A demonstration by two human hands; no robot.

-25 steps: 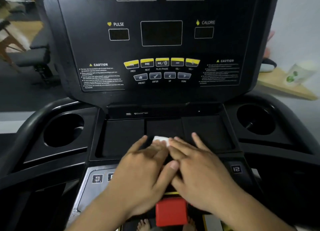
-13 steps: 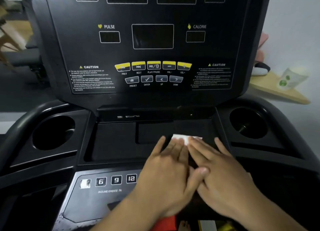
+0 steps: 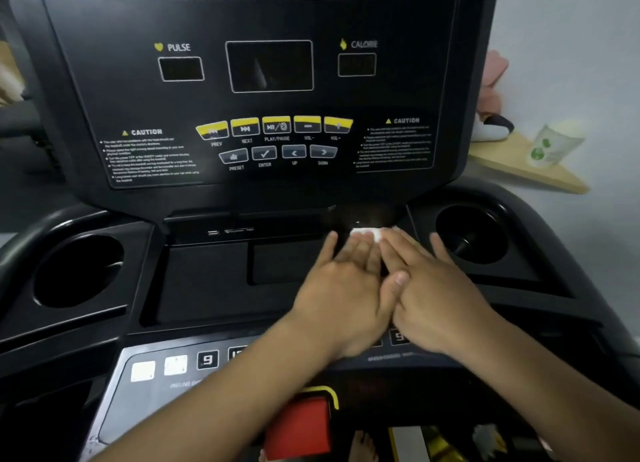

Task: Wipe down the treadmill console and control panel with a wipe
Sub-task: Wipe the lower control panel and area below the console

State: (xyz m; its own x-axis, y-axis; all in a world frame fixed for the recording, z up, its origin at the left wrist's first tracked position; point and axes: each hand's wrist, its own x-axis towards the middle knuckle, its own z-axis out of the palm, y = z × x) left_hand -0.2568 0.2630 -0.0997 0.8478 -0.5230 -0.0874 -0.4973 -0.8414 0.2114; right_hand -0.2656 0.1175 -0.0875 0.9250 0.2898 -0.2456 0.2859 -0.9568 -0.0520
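Left of the recessed black centre tray point(image 3: 207, 281) sits the round left cup holder point(image 3: 78, 271), dark and apparently with nothing in it. Above the tray rises the upright black treadmill console point(image 3: 270, 81) with its unlit display windows, yellow media buttons point(image 3: 275, 126) and grey preset keys. Below the tray lies the grey control panel point(image 3: 166, 375) with numbered incline keys, and beneath that a red stop block point(image 3: 298, 423). On the right half of the tray the left hand point(image 3: 341, 288) lies flat, fingers point(image 3: 360, 250) straight and close together, pressing down; just beyond its fingertips peeks the small folded white wipe point(image 3: 365, 234), at the tray's back right corner under the console's lower edge. Touching it on the right, the right hand point(image 3: 433, 295) is also flat, fingers point(image 3: 401, 250) slightly spread, tips on the wipe's far edge. Neither hand pinches the wipe; both pin it under the fingertips. Right of the tray is the right cup holder point(image 3: 469, 233).

The wipe looks thin, soft and light, likely damp, so it should bunch or slip out unless pressed evenly; flat fingertip pressure across its middle seems the surest hold, and the glossy console will probably need a lighter touch over the buttons
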